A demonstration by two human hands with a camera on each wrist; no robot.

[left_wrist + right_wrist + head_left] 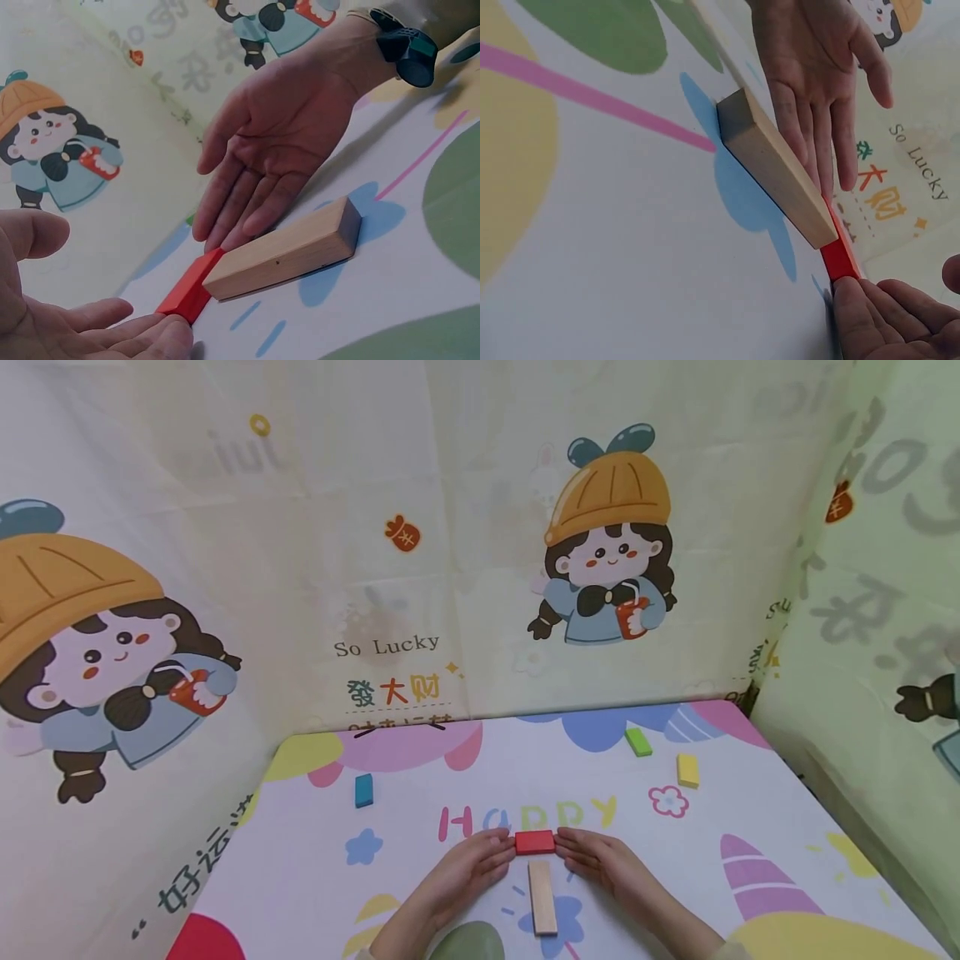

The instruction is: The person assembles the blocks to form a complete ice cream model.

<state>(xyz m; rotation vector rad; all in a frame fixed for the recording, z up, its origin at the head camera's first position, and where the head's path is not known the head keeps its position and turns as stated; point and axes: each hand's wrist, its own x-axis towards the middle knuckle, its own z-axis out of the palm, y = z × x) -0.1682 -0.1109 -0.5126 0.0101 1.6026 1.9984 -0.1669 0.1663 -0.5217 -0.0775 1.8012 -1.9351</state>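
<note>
A small red block [534, 842] lies crosswise on the table, between the fingertips of both hands. My left hand [471, 865] touches its left end with extended fingers. On the opposite end rest the straight fingertips of my right hand [606, 862]. Both palms face inward, as the left wrist view shows for the right hand [289, 120]. Just nearer to me lies a long plain wooden block [542, 898], pointing toward the red one. Whether these two blocks touch cannot be told from the wrist views; from above, a narrow gap shows.
A blue block [363, 791] lies at the back left of the table. Toward the back right are a green block [638, 742] and a yellow block [687, 771]. The printed tablecloth [300, 860] meets cartoon-patterned cloth walls [480, 568] behind and at both sides.
</note>
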